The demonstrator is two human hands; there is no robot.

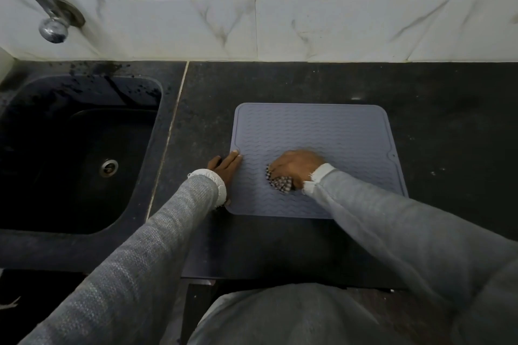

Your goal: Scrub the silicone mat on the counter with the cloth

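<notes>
Grey mat (316,131) lies flat on your counter (437,109); your right hand (297,164) clenches the cloth (280,183) against it, while your left hand (225,166) presses flat, fingers extended, on the mat's edge beside that grip.

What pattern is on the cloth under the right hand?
A dark-and-white checked pattern on the cloth, seen in the head view.

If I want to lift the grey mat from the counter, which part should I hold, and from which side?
Probably the far right corner of the silicone mat. It lies flat on the counter, so pinch its raised rim, coming from the right. The left hand presses the left edge and the right hand holds the cloth near the front.
</notes>
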